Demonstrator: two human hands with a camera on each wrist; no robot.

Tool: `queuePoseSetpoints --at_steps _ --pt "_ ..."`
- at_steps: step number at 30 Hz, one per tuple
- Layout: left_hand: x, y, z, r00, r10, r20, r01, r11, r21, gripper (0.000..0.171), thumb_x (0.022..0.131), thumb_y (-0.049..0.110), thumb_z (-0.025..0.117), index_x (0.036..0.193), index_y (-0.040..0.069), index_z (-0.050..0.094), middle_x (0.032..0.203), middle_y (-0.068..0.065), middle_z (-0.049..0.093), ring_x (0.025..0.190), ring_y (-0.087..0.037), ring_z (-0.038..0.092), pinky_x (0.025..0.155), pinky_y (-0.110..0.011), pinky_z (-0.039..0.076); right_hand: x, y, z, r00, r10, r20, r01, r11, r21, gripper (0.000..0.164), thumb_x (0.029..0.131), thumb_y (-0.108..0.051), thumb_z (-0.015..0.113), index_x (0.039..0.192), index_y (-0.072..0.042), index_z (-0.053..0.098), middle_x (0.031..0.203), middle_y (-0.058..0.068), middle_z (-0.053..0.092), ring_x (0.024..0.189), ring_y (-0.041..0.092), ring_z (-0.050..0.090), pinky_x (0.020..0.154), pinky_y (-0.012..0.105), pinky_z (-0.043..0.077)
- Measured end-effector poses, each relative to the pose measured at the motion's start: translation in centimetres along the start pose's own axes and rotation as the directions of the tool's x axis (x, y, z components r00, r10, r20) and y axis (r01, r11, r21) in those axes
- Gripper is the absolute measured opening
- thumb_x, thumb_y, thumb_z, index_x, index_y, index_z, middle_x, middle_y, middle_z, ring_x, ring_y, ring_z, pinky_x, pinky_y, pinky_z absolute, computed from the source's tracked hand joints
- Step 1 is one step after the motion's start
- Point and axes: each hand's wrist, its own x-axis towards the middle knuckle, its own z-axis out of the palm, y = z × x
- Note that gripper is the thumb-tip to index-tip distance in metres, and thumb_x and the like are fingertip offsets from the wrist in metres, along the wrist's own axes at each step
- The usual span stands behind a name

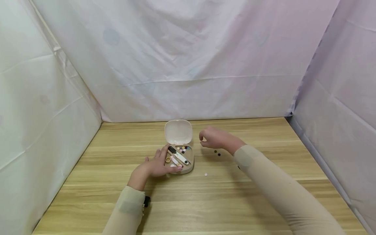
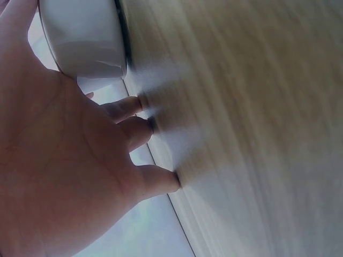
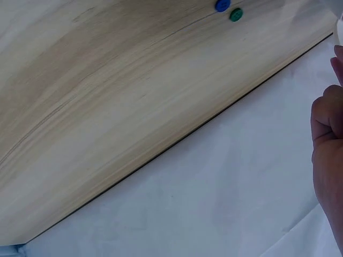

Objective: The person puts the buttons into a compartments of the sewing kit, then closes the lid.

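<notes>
A small white sewing-kit case (image 1: 190,168) stands on the table with its lid (image 1: 178,132) up. Inside lie a white tool with a black end (image 1: 180,157), a gold ring-like piece (image 1: 167,159) and several small buttons (image 1: 184,150). My left hand (image 1: 155,164) rests against the case's left side, thumb along the front and fingers spread; some fingertips touch the table in the left wrist view. Right of the case, my right hand (image 1: 215,137) is raised with curled fingers, thumb and forefinger close together. I cannot tell whether a button is between them.
A green button (image 1: 215,151) and a dark blue button (image 1: 219,154) lie on the table (image 1: 188,205) below the right hand. A pale pink button (image 1: 206,174) lies nearer the front. White cloth (image 1: 188,58) hangs behind and at both sides.
</notes>
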Motion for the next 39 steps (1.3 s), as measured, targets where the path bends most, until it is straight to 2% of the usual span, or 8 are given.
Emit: queuePoseSetpoints --at_steps 6,13,18,21,27,33,39 --pt "0.6 -0.8 0.4 1.0 -0.009 -0.001 0.009 1.0 0.009 0.137 0.076 0.093 0.065 0.171 0.033 -0.015 0.179 -0.023 0.007 0.169 -0.037 -0.001 0.127 -0.078 -0.004 -1.2 1.1 0.3 1.0 0.025 0.014 -0.025 1.0 0.005 0.016 0.099 -0.013 0.068 0.105 -0.004 0.079 0.099 0.011 0.079 0.079 0.015 0.068 0.08 0.035 0.061" --pt "-0.3 -0.2 -0.2 1.0 0.004 0.009 -0.004 1.0 0.013 0.132 0.079 0.089 0.066 0.171 0.035 -0.012 0.179 -0.023 0.006 0.169 -0.039 0.0 0.126 -0.079 -0.003 -2.3 2.2 0.9 0.996 0.069 0.05 -0.071 0.997 0.033 0.017 0.099 -0.015 0.069 0.107 -0.004 0.079 0.087 0.005 0.074 0.069 0.011 0.059 0.075 0.032 0.057" --pt "-0.8 0.5 -0.5 1.0 0.002 0.005 -0.002 1.0 0.011 0.132 0.084 0.088 0.063 0.172 0.024 -0.012 0.177 -0.029 0.005 0.167 -0.046 0.005 0.125 -0.081 -0.002 -2.9 2.8 1.3 0.996 0.071 0.06 -0.074 0.995 0.059 0.017 0.1 -0.015 0.067 0.106 -0.002 0.078 0.075 0.002 0.067 0.062 0.01 0.052 0.071 0.029 0.053" --pt "-0.8 0.4 -0.6 1.0 0.012 0.014 -0.012 1.0 -0.008 0.132 0.086 0.085 0.062 0.171 0.019 -0.014 0.176 -0.032 0.004 0.166 -0.048 0.005 0.125 -0.081 -0.002 -3.1 3.1 1.5 0.995 0.076 0.059 -0.08 0.995 0.06 0.017 0.101 -0.015 0.067 0.106 -0.003 0.077 0.075 0.001 0.066 0.061 0.009 0.05 0.071 0.029 0.053" --pt "-0.1 -0.3 -1.0 0.997 0.063 0.038 -0.063 0.998 -0.022 0.125 0.091 0.076 0.067 0.172 0.021 -0.011 0.179 -0.023 0.01 0.167 -0.044 0.004 0.125 -0.081 0.004 -3.6 3.4 1.5 0.992 0.103 0.077 -0.109 0.991 0.075 0.016 0.101 -0.015 0.068 0.108 -0.004 0.077 0.076 0.001 0.064 0.063 0.011 0.047 0.069 0.028 0.05" --pt "-0.4 -0.2 -0.9 0.998 0.067 0.021 -0.066 0.997 -0.037 0.124 0.093 0.069 0.069 0.172 0.017 -0.013 0.179 -0.022 0.012 0.167 -0.045 0.004 0.123 -0.084 0.003 -3.9 3.6 1.9 0.985 0.112 0.128 -0.126 0.987 0.104 0.015 0.101 -0.016 0.069 0.105 -0.006 0.079 0.07 -0.001 0.059 0.062 0.01 0.044 0.065 0.027 0.045" --pt "-0.6 0.1 -1.0 0.998 0.054 0.015 -0.053 0.998 -0.038 0.126 0.091 0.074 0.068 0.172 0.019 -0.011 0.177 -0.026 0.014 0.167 -0.045 0.003 0.124 -0.082 0.0 -5.1 4.5 2.7 0.987 0.093 0.13 -0.112 0.983 0.146 0.012 0.098 -0.013 0.07 0.099 -0.008 0.081 0.072 -0.004 0.062 0.061 0.008 0.042 0.061 0.023 0.042"
